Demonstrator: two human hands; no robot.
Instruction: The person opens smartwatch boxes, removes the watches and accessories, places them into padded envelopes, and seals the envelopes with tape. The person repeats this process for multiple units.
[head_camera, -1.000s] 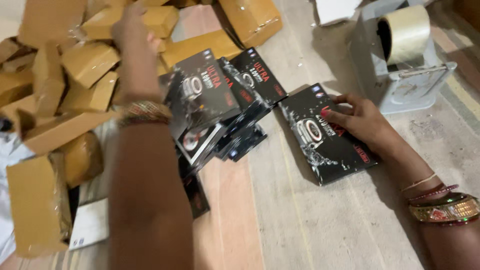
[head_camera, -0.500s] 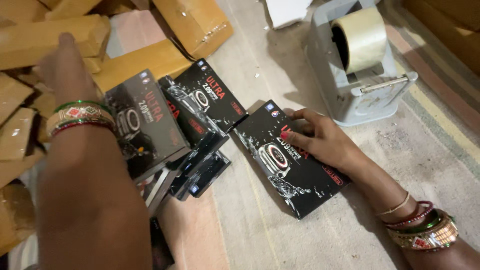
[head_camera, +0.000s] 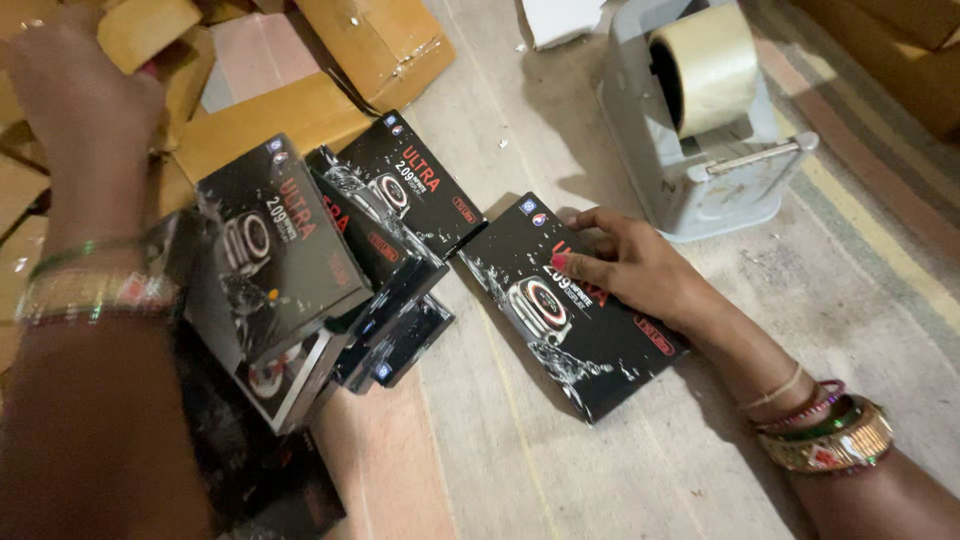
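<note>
1. Both hands were seen spread well apart, each arm ringed with bangles at the wrist; the right hand (head_camera: 640, 272) was laid flat, fingers extended, on a black product box (head_camera: 570, 305), pressing it to the floor rather than clasping it.
2. That black product box was found lying face up and slightly askew on the pale floor (head_camera: 600, 470), just right of centre, a watch pictured on its lid.
3. Left of it, and apart from it, a heap of similar black boxes (head_camera: 330, 260) was seen, stacked unevenly and tilted one over another, the topmost leaning towards the left forearm.
4. The left hand (head_camera: 75, 90) was raised farther off, over a pile of flattened brown cardboard cartons (head_camera: 270, 115) at the upper left; its fingers were curled loosely, but whether anything was gripped in them could not be told, since only the blurred back of the hand was shown.
5. Beyond the right hand, a grey tape dispenser (head_camera: 690, 170) was stood on the floor, a roll of clear tape (head_camera: 705, 65) mounted on it.
6. More brown cartons were glimpsed at the far right edge.
</note>
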